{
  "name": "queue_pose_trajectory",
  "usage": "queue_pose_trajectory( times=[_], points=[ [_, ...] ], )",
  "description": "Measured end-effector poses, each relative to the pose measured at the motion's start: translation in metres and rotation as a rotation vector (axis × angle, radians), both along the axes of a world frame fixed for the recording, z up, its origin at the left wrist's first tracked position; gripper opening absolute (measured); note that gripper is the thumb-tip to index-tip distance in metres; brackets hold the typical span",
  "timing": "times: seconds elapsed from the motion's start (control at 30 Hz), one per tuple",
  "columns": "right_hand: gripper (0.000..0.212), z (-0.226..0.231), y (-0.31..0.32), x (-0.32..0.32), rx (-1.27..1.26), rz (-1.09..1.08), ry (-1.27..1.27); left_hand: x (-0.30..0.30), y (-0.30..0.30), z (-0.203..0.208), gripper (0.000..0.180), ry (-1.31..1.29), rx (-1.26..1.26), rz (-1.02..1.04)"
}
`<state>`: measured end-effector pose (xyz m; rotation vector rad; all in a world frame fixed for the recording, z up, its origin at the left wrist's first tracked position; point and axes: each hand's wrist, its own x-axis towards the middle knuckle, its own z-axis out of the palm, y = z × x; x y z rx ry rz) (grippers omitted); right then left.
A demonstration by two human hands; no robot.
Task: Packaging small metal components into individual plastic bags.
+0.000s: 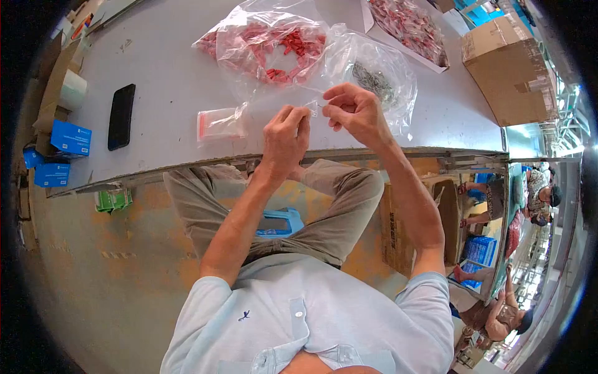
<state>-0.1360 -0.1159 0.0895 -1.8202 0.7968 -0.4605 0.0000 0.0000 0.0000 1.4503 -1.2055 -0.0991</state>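
Note:
Above the table's near edge, my left hand [286, 138] pinches a small clear plastic bag [313, 110], which shows at its fingertips. My right hand [358, 116] is closed in a pinch just to the right, its thumb and forefinger next to the bag's opening. What it holds is too small to make out. Behind my hands lies a large clear bag of small red parts [293, 45]. Beside it, an open clear bag holds thin metal pieces [370, 78]. A stack of flat clear zip bags with red edges [221, 124] sits left of my left hand.
A white tray of bagged red parts [408, 31] is at the back right, beside a cardboard box [511, 71]. A black phone [121, 117] and blue boxes [70, 138] lie at left. Under the table stands a blue plastic stool [279, 223]. Other people sit far right.

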Motion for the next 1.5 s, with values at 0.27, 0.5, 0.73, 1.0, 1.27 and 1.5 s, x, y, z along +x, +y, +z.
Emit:
queue_pose_trajectory(
  times=[0.27,0.5,0.73,1.0,1.27,1.5],
  points=[
    [0.031,0.0,0.002,0.016,-0.038,-0.02,0.154,-0.003,-0.002,-0.009,0.012,-0.195,-0.054,0.037],
    [0.021,0.001,-0.005,0.024,-0.246,-0.09,0.108,0.002,0.006,0.0,0.011,-0.071,-0.031,-0.006],
    [0.013,0.013,-0.027,0.076,-0.677,0.027,-0.026,0.023,0.024,0.01,0.007,0.053,-0.004,-0.051],
    [0.015,-0.015,-0.104,0.142,-0.942,0.256,0.376,0.032,0.023,0.001,0.009,0.149,0.049,-0.058],
    [0.016,-0.051,-0.118,0.162,-0.948,0.109,0.482,0.028,0.017,-0.003,0.01,0.025,0.007,-0.023],
    [0.019,-0.04,-0.109,0.166,-0.955,0.164,0.612,0.03,0.017,-0.007,0.009,0.004,0.026,-0.01]
  ],
)
